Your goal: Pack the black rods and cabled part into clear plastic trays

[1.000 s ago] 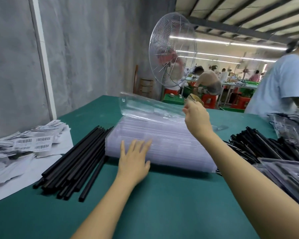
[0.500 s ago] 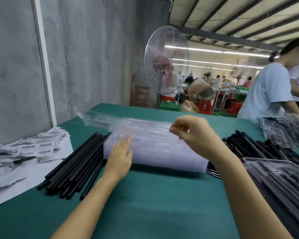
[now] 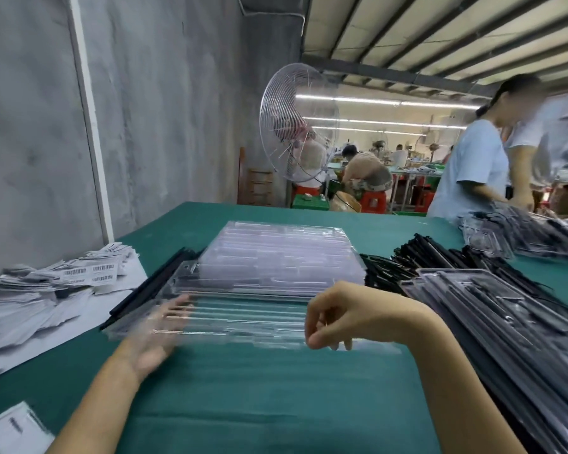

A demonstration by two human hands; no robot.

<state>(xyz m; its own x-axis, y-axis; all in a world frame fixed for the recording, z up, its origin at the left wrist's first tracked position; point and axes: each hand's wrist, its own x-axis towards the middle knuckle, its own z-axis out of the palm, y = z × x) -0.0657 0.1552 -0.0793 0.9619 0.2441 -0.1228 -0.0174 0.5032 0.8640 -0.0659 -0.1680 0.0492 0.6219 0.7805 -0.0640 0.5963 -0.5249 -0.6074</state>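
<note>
Right hand (image 3: 338,314) is curled, fingertips pinching the near edge of one loose tray (image 3: 250,322). Left hand (image 3: 154,339) is flat, fingers straight, blurred, at that tray's left end. Over or under it, I can't tell. Tray stack (image 3: 282,257) sits just beyond both hands. Black rods (image 3: 145,290) lie beyond the left hand, beside the stack. Filled trays (image 3: 505,322) are just right of the right forearm.

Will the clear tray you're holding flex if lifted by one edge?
Probably flexes: the clear tray looks thin, the left hand showing through it. Likely light: the right hand pinches one edge. Glossy, maybe slippery.
</note>
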